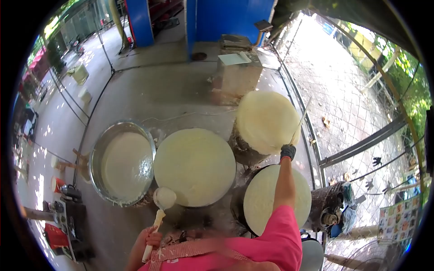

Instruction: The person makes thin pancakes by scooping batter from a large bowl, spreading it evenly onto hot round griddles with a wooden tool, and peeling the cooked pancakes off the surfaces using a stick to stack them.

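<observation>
My left hand (153, 236) is closed around the pale handle of a ladle (164, 198). The ladle's round bowl, coated with batter, is by the lower left edge of a large round griddle (194, 167) covered with a pale yellow layer. In a dark glove, my right hand (288, 152) grips a long thin stick (302, 121) that slants up along the right edge of a pale round sheet of flatbread (266, 119). That sheet rests on a dark drum-like stand. Below my right forearm lies a second round griddle (255, 198) with a pale layer.
A wide metal basin (96, 167) of whitish batter (129, 158) stands left of the middle griddle. Beyond the flatbread is a box-like block (237, 77) with papers on top. Wire fencing (348, 90) runs along the right. A small table (74, 226) holds items at left.
</observation>
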Action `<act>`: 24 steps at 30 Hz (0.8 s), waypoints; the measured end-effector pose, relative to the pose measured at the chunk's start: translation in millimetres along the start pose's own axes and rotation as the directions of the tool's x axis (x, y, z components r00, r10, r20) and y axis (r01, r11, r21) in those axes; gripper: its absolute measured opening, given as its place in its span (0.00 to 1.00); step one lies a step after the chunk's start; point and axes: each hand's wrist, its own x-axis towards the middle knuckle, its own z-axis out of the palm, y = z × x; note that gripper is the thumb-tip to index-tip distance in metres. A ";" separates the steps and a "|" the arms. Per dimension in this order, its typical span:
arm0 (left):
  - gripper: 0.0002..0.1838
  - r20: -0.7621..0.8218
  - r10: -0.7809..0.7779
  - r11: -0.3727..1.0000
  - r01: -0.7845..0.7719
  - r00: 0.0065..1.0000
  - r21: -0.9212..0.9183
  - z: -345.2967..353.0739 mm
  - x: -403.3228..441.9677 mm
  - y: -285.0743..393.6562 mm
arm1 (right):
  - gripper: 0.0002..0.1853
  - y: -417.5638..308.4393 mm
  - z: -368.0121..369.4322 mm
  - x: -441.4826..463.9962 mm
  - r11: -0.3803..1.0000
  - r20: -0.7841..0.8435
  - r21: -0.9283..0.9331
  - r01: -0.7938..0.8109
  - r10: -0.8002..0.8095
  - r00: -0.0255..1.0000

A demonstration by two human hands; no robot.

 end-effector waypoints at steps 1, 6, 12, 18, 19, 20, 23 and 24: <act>0.13 0.090 0.028 0.999 -0.027 0.996 -0.021 -1.6 -4.6 -3.0 | 0.10 -2.9 -3.3 -8.3 0.991 -0.031 -0.098 0.091 -0.095 0.995; 0.13 0.166 0.298 0.954 -0.287 0.940 -0.090 20.3 -53.0 -24.8 | 0.21 -44.3 -39.2 -96.1 0.889 0.008 -0.264 0.373 -0.385 0.923; 0.13 0.598 0.198 0.973 -0.231 0.777 -0.022 -85.5 -69.3 91.7 | 0.23 -132.1 -4.3 -242.3 0.747 0.357 0.040 0.664 -0.631 0.689; 0.18 0.417 0.573 0.630 -0.705 0.705 0.327 -137.5 -110.4 270.7 | 0.21 -267.3 60.0 -507.4 0.690 0.925 -0.038 0.723 -0.249 0.286; 0.17 0.396 0.560 0.633 -0.684 0.728 0.362 -151.0 -102.1 319.4 | 0.22 -260.0 91.2 -535.5 0.427 0.920 -0.018 0.904 -0.347 0.182; 0.17 0.372 0.548 0.640 -0.662 0.749 0.389 -165.7 -86.9 347.9 | 0.22 -277.5 92.1 -582.3 0.265 0.946 -0.047 0.963 -0.298 0.128; 0.15 0.277 0.530 0.647 -0.593 0.802 0.480 -193.6 -52.2 422.4 | 0.14 -255.2 123.0 -665.4 0.083 0.925 0.117 0.990 -0.371 -0.079; 0.15 0.240 0.528 0.650 -0.569 0.815 0.504 -195.5 -43.1 439.4 | 0.12 -281.4 111.3 -684.7 0.094 0.924 0.166 0.982 -0.362 -0.122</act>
